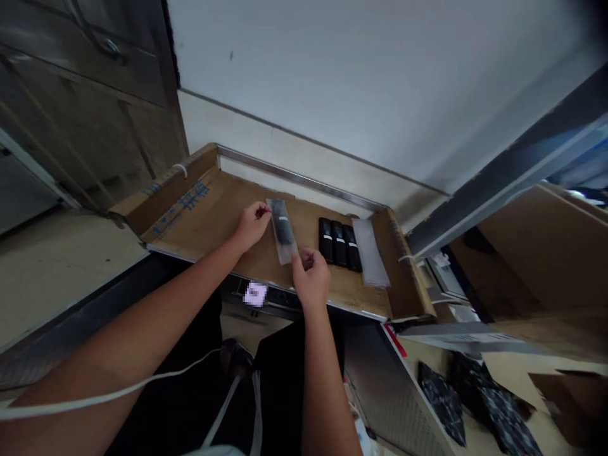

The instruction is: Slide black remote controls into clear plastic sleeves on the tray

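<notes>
A translucent plastic sleeve (287, 254) lies slanted on the cardboard, with a long black object (284, 229) showing through it. My left hand (253, 225) pinches the sleeve's upper left edge. At its lower end my right hand (312, 277) has thumb and curled fingers closed on the corner. Beside it on the right, several slim black handheld devices (339, 244), like remote controls, lie side by side, each with a small white label. A stack of flat, clear sleeves (370, 253) lies just right of them.
The cardboard tray (213, 212) has raised sides, blue writing and white ties, and sits against a pale wall (308, 76). A metal door (90, 95) stands at left. Cardboard boxes (546, 253) and dark plastic bags (484, 399) are at right. A white cord (156, 378) crosses below my left arm.
</notes>
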`<state>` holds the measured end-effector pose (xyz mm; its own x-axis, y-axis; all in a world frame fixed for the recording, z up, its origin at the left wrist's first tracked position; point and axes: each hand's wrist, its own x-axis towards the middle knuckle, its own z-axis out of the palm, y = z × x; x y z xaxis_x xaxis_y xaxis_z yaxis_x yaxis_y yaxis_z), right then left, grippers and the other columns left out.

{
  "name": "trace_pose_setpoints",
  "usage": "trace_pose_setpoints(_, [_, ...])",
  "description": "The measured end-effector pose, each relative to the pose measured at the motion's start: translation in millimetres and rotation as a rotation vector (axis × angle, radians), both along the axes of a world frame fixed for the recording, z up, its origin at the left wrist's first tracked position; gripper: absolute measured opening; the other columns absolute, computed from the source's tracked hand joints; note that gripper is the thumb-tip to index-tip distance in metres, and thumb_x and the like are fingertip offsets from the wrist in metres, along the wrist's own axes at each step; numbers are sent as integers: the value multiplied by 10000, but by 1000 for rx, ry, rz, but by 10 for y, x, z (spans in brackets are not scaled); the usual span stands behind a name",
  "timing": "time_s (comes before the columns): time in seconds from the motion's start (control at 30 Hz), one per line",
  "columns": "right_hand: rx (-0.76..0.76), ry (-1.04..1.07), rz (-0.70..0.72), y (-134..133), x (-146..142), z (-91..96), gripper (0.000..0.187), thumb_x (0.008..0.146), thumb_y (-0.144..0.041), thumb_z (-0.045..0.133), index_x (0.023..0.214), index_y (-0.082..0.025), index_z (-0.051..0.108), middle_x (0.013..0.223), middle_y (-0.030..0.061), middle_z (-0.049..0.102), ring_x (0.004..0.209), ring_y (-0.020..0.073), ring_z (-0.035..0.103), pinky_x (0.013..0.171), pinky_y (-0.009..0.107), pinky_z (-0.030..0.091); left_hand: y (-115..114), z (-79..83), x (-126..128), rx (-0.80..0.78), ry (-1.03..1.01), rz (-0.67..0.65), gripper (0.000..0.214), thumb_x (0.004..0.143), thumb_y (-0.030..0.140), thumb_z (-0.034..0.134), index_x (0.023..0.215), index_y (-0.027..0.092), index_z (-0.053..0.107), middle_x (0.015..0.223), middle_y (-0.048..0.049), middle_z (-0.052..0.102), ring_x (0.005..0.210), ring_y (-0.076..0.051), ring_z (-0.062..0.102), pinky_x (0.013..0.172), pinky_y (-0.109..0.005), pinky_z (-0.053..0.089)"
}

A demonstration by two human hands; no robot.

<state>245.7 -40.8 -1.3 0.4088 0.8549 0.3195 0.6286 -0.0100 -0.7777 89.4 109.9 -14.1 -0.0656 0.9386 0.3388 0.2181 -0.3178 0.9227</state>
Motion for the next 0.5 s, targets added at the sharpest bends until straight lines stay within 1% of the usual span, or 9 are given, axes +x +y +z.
trace_pose_setpoints(0.1, [-44, 143, -12, 90, 80, 27, 309, 887, -471, 559, 889, -184, 676, 763, 15, 669, 708, 178, 609, 692, 281, 436, -34, 120, 93, 81, 141, -43, 87, 816, 150, 569, 883, 179, 615, 901, -35, 646, 834, -167, 591, 835, -309, 488])
trace_pose_setpoints(0.2, [-73, 158, -1, 221, 155, 25, 283, 861, -450, 564, 826, -189, 666, 740, 12, 669, 691, 177, 597, 666, 275, 412, -92, 352, 292, 173, 371, -115, 163, 830, 186, 588, 987, 186, 633, 1080, -88, 649, 1051, -228, 599, 985, -387, 478])
trace_pose_setpoints(0.23, [-76, 164, 1, 255, 173, 18, 279, 853, -447, 563, 815, -189, 662, 734, 11, 665, 683, 175, 591, 658, 273, 408, -120, 425, 371, 156, 474, -133, 217, 837, 214, 601, 1048, 184, 640, 1174, -116, 632, 1147, -269, 574, 1041, -440, 451])
trace_pose_setpoints(0.3, [-68, 177, -1, 293, 195, 6, 278, 843, -442, 555, 809, -186, 659, 726, 10, 659, 676, 175, 584, 650, 271, 406, -190, 517, 523, 21, 699, -140, 371, 855, 283, 615, 1208, 167, 620, 1403, -191, 523, 1351, -399, 433, 1113, -610, 352])
trace_pose_setpoints(0.33, [-60, 182, -2, 297, 197, 3, 278, 840, -439, 550, 814, -185, 661, 724, 9, 657, 675, 174, 582, 651, 270, 407, -229, 527, 586, -67, 800, -147, 432, 870, 294, 600, 1280, 162, 594, 1511, -212, 427, 1427, -455, 326, 1121, -693, 283])
trace_pose_setpoints(0.37, [-51, 184, -1, 293, 195, 4, 278, 839, -435, 547, 820, -184, 664, 718, 7, 655, 675, 174, 580, 651, 269, 408, -266, 514, 635, -140, 884, -164, 478, 878, 285, 586, 1339, 163, 566, 1590, -212, 327, 1475, -490, 220, 1120, -751, 216])
trace_pose_setpoints(0.4, [-42, 184, -1, 284, 188, 7, 277, 839, -431, 545, 826, -183, 668, 711, 4, 653, 673, 173, 577, 651, 268, 408, -298, 483, 668, -178, 950, -187, 518, 877, 267, 579, 1384, 167, 540, 1638, -197, 246, 1500, -506, 133, 1117, -783, 163])
trace_pose_setpoints(0.43, [-36, 183, 2, 272, 179, 13, 276, 840, -428, 545, 832, -183, 672, 704, 1, 650, 671, 172, 575, 651, 267, 409, -322, 443, 684, -186, 996, -207, 549, 873, 250, 577, 1413, 173, 521, 1663, -178, 194, 1511, -511, 77, 1120, -796, 128])
trace_pose_setpoints(0.5, [-30, 186, 8, 250, 158, 31, 271, 843, -421, 545, 841, -183, 674, 702, 1, 652, 666, 169, 573, 648, 266, 409, -338, 369, 663, -152, 1039, -238, 593, 857, 229, 587, 1442, 179, 502, 1678, -155, 162, 1518, -505, 45, 1137, -785, 115])
